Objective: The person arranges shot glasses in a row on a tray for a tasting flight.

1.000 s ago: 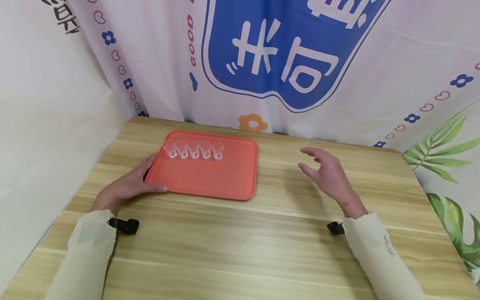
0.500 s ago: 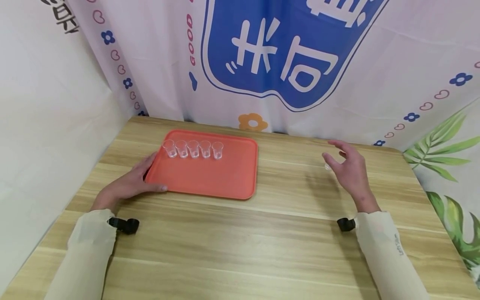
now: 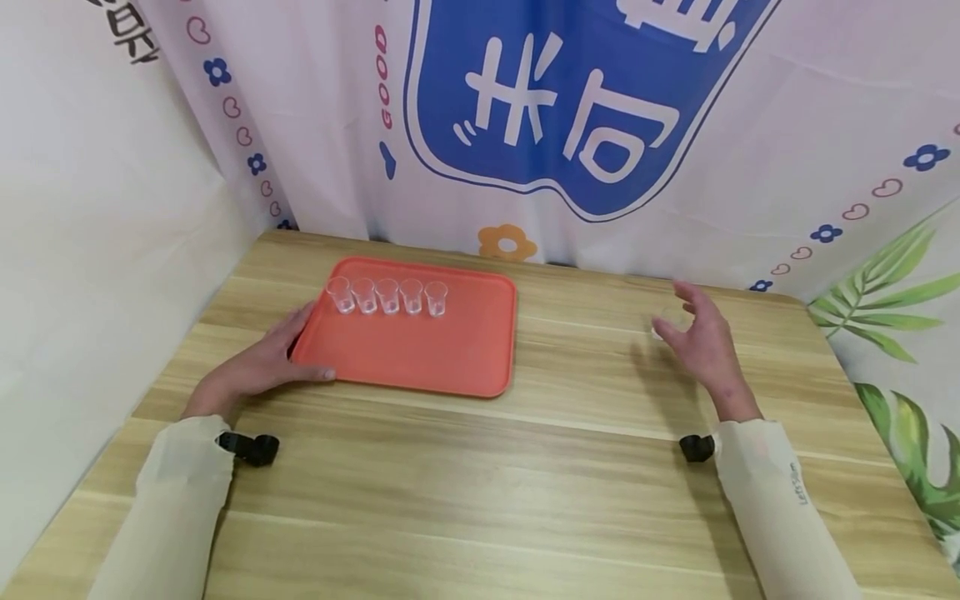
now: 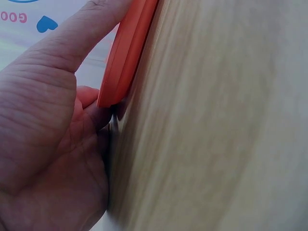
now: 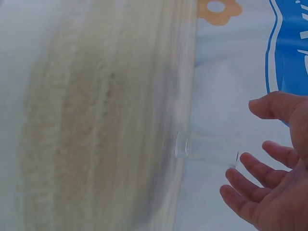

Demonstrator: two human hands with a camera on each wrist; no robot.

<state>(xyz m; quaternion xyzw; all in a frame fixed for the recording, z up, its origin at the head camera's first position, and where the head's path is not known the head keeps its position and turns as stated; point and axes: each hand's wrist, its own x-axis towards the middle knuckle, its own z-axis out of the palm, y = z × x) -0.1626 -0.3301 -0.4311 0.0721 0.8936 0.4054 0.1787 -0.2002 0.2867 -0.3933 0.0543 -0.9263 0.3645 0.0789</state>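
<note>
My left hand holds the near left corner of a red tray, its thumb along the front edge and its fingers at the left side. Close up in the left wrist view, the tray's rim sits between thumb and fingers. Several small clear cups stand upright in a row on the tray's far left part. Farther right, my right hand is spread beside another clear cup, partly hidden behind the thumb. In the right wrist view this cup stands on the table just off the fingertips, with thumb and fingers apart.
A wood-grain table carries everything. Behind it hangs a printed curtain, close along the far edge. A white sheet borders the left side, and leaf prints mark the right one.
My right hand has moved to the right, over to the lone clear cup, which was hidden a second ago. The left hand and the tray have stayed in place.
</note>
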